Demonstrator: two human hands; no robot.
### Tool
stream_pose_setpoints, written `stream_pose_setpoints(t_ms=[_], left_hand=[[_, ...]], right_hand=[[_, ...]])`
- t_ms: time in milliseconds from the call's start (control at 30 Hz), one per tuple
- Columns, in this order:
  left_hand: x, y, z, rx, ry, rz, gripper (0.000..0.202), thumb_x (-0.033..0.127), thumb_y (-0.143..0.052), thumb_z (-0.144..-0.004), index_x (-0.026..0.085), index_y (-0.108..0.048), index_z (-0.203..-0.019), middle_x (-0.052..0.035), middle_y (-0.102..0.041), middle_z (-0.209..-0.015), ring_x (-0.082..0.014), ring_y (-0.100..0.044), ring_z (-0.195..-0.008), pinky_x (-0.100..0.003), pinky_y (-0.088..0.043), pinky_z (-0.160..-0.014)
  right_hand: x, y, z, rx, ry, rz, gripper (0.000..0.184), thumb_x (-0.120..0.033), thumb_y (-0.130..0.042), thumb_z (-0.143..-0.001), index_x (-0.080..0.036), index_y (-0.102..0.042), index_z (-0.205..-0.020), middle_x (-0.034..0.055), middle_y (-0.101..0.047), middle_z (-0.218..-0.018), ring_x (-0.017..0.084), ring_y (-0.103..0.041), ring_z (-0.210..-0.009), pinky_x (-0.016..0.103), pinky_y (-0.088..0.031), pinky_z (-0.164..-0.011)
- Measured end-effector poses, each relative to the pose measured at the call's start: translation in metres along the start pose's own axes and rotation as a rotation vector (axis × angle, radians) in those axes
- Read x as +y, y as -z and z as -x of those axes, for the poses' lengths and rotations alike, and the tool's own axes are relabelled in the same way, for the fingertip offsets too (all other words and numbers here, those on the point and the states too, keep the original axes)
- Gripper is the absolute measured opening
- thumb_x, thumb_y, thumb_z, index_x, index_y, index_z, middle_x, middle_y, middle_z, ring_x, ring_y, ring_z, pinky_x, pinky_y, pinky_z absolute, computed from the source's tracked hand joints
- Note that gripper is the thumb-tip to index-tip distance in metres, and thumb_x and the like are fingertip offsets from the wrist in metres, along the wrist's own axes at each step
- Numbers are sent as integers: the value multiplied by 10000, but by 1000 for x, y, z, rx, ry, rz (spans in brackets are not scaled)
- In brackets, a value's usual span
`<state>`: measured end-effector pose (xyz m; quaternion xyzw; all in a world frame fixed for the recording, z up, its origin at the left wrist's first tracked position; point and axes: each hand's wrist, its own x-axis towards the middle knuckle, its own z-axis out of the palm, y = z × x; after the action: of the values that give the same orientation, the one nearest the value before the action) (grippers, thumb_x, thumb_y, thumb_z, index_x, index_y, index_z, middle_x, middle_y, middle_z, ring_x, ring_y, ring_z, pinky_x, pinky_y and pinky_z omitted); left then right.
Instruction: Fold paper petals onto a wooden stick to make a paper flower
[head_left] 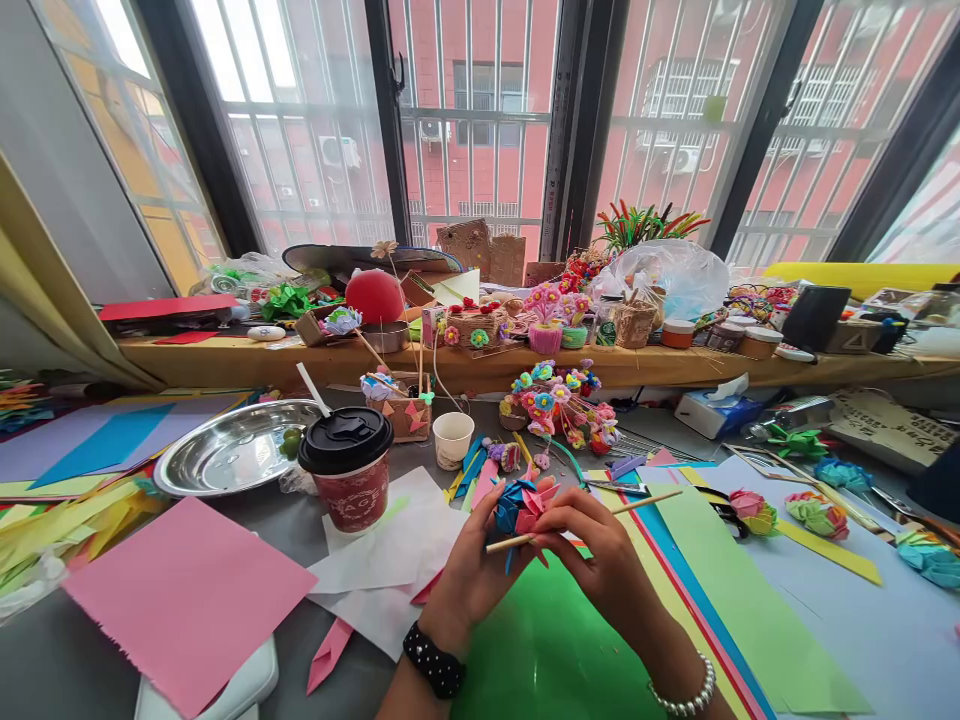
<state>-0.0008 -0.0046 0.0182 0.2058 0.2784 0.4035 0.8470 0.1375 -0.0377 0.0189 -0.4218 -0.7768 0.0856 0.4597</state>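
My left hand [476, 570] and my right hand [600, 555] meet above a green sheet [547, 650] at the table's front. Between their fingertips sits a small folded paper flower [525, 505] in blue and pink. A thin wooden stick [637, 505] runs from under my left fingers out to the right, past my right hand. My left fingers curl round the flower and the stick's near end. My right fingers pinch the flower's pink side. A black watch is on my left wrist, a bead bracelet on my right.
A lidded red paper cup [349, 470] with a straw stands left of my hands, beside a steel plate [232, 450] and a pink sheet [187, 595]. A small white cup [453, 438], a paper flower bunch [562, 405] and coloured sheets [750, 600] lie around. The window ledge [480, 365] is crowded with craft items.
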Motion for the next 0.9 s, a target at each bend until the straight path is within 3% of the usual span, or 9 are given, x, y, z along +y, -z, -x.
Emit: stream_pose_setpoints(t_ms=[133,267,333,533,900], left_hand=[[0,1,1,-56,-15,-19,297,353,-447,-803,173,-611,-973,-19,-654,-808,-98,-570,-649,-195,-432,-593],[-1,4,2,-110,-37,11,327,386,-465,-793,146,-617,-955,-31,-656,-749,-115,-580,-615,-216,-440,-590],[-1,4,2,-108,-50,39,301,347,-478,-797,135,-613,-963,-33,-659,-734,-116,-585,-608,-217,-442,-598],[0,-3,3,-166,-142,102,277,213,-409,-835,117,-571,-1038,-75,-652,-934,-147,-606,-751,-223,-447,-594],[-2,3,0,-154,-113,51,345,233,-420,-828,130,-496,-1149,-93,-615,-1053,-183,-596,-859,-243,-455,-641]], right_hand=[[0,-1,1,10,0,11,101,-225,-499,-814,-198,-592,-786,44,-567,-767,170,-548,-763,280,-456,-657],[0,-2,1,24,5,2,85,-212,-504,-810,-196,-587,-802,41,-564,-775,166,-548,-752,278,-459,-647],[1,-2,1,23,10,-4,79,-207,-507,-808,-196,-585,-803,39,-565,-772,168,-551,-760,278,-461,-649],[3,-2,0,45,-11,-13,59,-229,-527,-795,-192,-573,-790,41,-572,-785,171,-561,-791,272,-473,-672],[2,-4,-1,80,-33,-54,72,-220,-537,-785,-184,-559,-727,35,-539,-756,159,-556,-734,261,-478,-625]])
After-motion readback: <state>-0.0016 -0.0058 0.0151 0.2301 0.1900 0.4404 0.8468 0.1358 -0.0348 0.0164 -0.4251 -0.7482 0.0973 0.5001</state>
